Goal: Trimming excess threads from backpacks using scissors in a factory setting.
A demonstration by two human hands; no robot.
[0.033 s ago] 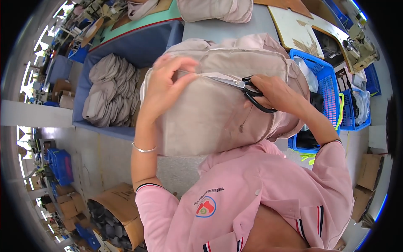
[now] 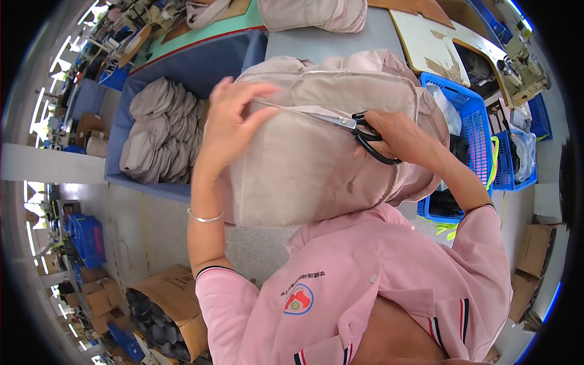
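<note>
A stuffed beige fabric bag (image 2: pixel 292 170) lies in front of me, its seams and a long zipper line facing up. My right hand (image 2: pixel 398 135) is closed on black-handled scissors (image 2: pixel 345 121), fingers in the loops. The blades point left along the seam across the bag's upper part and look nearly closed. My left hand (image 2: pixel 230 125) is at the bag's left edge, thumb and fingers apart, fingertips slightly blurred; I see nothing held in it. A small zipper pull (image 2: pixel 351 185) hangs on the bag's front.
To the left, a blue-grey bin (image 2: pixel 152 190) holds stacked beige pieces (image 2: pixel 161 131). Blue plastic baskets (image 2: pixel 477 137) stand at the right, beside a worn white worktable (image 2: pixel 426 39). Another beige bag (image 2: pixel 313 15) lies on the far table. A cardboard box (image 2: pixel 176 292) of dark scraps sits lower left.
My left hand has shifted slightly to the left, away from the blade tips. The scissors, my right hand and the bag stay almost in place.
</note>
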